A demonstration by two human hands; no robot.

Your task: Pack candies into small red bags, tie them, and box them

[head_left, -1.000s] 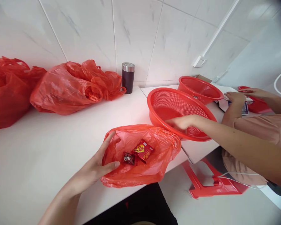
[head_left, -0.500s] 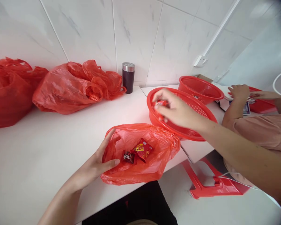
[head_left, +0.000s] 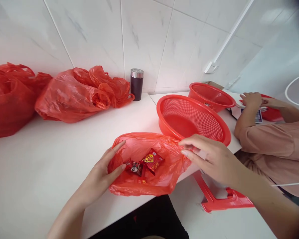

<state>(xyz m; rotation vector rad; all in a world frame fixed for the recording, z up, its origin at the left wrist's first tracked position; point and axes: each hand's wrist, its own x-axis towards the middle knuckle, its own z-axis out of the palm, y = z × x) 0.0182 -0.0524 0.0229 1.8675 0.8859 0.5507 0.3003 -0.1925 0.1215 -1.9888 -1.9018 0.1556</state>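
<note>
A thin red plastic bag (head_left: pixel 161 187) lies with its mouth spread wide at the table's front edge. My left hand (head_left: pixel 97 179) holds its left side, thumb over the rim and index finger stretched along it. At the right rim, my right hand (head_left: pixel 214 161) has thumb and fingertips on the plastic. Inside the bag are a red snack packet with yellow print (head_left: pixel 152 160) and a dark wrapped packet (head_left: pixel 136 168). Partly hidden by the bag's near wall is another small red packet (head_left: pixel 142 181).
A red perforated basket (head_left: pixel 191 103) stands just behind the bag, with a second basket (head_left: pixel 211 94) beyond it. Two full red bags, one nearer (head_left: pixel 69 96), and a dark tumbler (head_left: pixel 137 84) line the wall. Another person (head_left: pixel 274 139) works at right, beside a red stool (head_left: pixel 224 200).
My right hand has come down from over the basket to the bag's right rim, and the small red packet has left it. More red wrapping shows inside the bag. My left hand stays put.
</note>
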